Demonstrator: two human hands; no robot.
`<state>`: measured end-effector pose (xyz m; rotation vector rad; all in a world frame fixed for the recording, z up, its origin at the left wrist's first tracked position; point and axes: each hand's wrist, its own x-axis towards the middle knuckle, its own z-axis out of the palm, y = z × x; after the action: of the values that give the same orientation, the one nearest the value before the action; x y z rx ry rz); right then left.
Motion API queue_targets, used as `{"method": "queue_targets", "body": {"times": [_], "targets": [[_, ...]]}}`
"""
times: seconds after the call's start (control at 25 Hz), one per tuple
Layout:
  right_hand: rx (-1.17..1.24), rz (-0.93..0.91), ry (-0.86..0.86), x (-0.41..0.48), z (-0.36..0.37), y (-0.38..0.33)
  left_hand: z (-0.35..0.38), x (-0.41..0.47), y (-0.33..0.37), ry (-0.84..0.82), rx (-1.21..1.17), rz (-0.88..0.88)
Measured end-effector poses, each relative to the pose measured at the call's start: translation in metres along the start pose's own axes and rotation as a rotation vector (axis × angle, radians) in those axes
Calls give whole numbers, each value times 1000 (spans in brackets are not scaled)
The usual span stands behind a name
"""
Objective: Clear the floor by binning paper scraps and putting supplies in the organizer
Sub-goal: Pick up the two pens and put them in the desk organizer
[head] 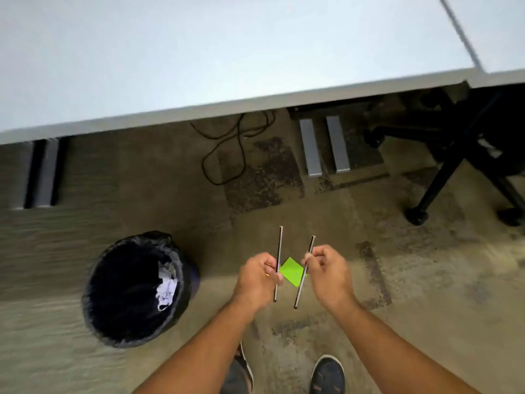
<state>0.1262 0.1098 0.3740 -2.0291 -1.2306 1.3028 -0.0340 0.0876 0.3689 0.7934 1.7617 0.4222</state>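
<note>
Dark, thin pencils stand nearly upright in the lower middle of the frame, one in each hand. The left pencil [277,263] passes between the thumb and curled fingers of the left hand [257,275], sticking out well above the knuckles and a little below the palm. The right pencil [304,273] leans slightly rightward at its top and is pinched in the fingertips of the right hand [326,273]. Both hands are closed narrowly around their pencils, with no gap showing. A small yellow tip pokes out at the left hand's fingers; what it belongs to cannot be told.

Between the two hands, seen lower down on the carpet [426,280], lies a bright green paper square [291,271], partly hidden by the fingers.

At lower left stands a round bin [113,294] lined with a black bag; inside, against its right wall, sit crumpled white paper scraps [167,285].

A pale desk top [199,52] fills the upper frame, with a black cable [227,149] looped beneath it and a black chair base [443,172] at the right edge. Two shoes [326,373] show at the bottom.
</note>
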Motion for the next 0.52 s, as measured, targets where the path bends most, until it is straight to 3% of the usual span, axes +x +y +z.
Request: {"method": "queue_targets", "body": {"times": [0.24, 0.52], "targets": [[66, -155, -54, -61, -30, -147, -90, -100, 92, 131, -71, 73], [74, -352, -149, -132, -3, -316, -236, -186, 165, 252, -17, 164]]}}
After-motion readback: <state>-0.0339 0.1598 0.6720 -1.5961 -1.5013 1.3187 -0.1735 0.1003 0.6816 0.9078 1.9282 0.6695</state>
